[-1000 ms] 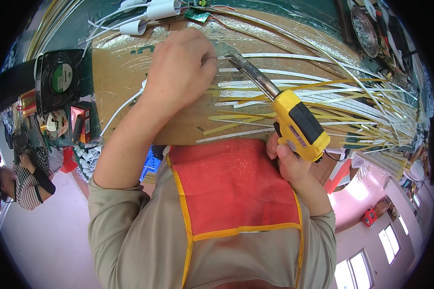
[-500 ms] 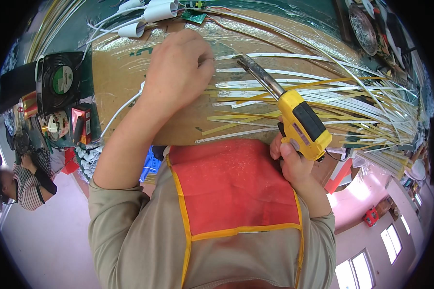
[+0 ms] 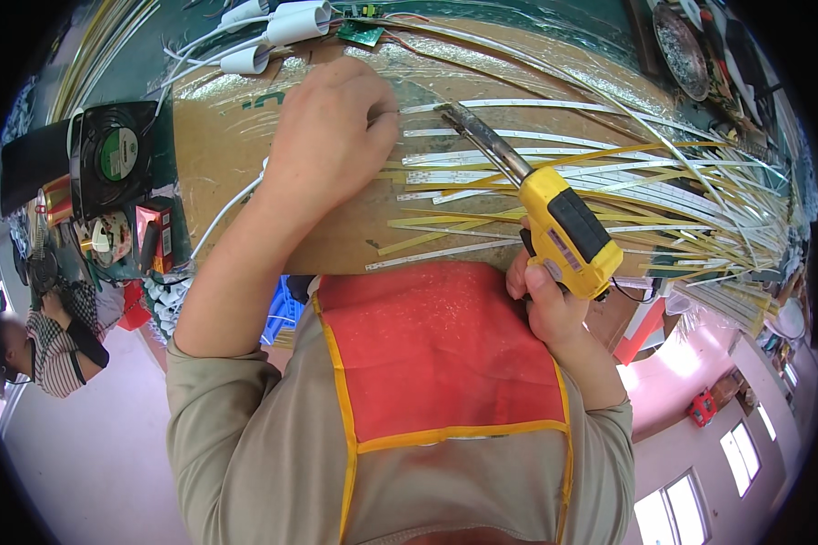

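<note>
- Currently, your right hand [image 3: 547,295] has its grip wrapped around the yellow soldering gun [image 3: 568,232], its metal tip pointing far and left.
- Your left hand [image 3: 336,127] is curled over the counter [image 3: 600,32]; its fingertips are hidden, so you cannot tell whether that grip is narrow or what it holds.
- The farthest white strip [image 3: 536,104] of the fan of strips runs from the right to just beside your left hand, near the tip; contact is unclear.
- Work at that strip end looks under way; no finished joint shows.
- More white and yellow strips [image 3: 482,220] lie loose on the near right, so plenty seems left, though you cannot tell which are already worked.
- White cylinders [image 3: 299,22] and a green circuit board [image 3: 362,33] sit at the far side.
</note>
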Tool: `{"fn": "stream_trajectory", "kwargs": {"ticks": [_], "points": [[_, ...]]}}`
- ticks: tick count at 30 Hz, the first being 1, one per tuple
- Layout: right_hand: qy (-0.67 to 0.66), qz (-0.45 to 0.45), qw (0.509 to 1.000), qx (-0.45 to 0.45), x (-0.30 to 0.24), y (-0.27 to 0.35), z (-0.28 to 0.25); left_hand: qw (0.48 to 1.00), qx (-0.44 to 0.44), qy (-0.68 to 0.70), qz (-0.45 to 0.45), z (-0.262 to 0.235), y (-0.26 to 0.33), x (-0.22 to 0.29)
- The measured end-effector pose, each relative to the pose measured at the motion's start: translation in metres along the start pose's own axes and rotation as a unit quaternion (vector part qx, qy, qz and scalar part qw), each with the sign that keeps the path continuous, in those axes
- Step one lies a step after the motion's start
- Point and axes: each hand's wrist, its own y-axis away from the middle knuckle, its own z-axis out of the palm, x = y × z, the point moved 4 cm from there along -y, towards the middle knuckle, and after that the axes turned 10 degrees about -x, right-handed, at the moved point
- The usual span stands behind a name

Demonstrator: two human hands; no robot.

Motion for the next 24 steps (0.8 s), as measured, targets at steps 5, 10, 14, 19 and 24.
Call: {"fn": "stream_trajectory", "kwargs": {"ticks": [5,10,14,19,24], "points": [[0.003,-0.007,1.000,0.000,0.001,0.000,-0.001,0.998,-0.043,0.039,0.008,-0.008,0.003,0.001],[0.010,-0.009,1.000,0.000,0.000,0.000,-0.002,0.994,-0.054,0.032,0.085,-0.015,0.010,0.005],[0.009,-0.012,1.000,-0.005,0.003,0.000,-0.002,0.993,-0.036,-0.007,0.109,-0.010,0.010,0.005],[0.008,-0.011,1.000,-0.005,0.001,-0.001,-0.002,0.998,0.001,-0.019,0.067,-0.007,0.004,0.001],[0.014,-0.010,1.000,-0.006,0.002,0.000,-0.002,0.997,0.002,-0.046,0.056,-0.004,0.001,0.004]]}}
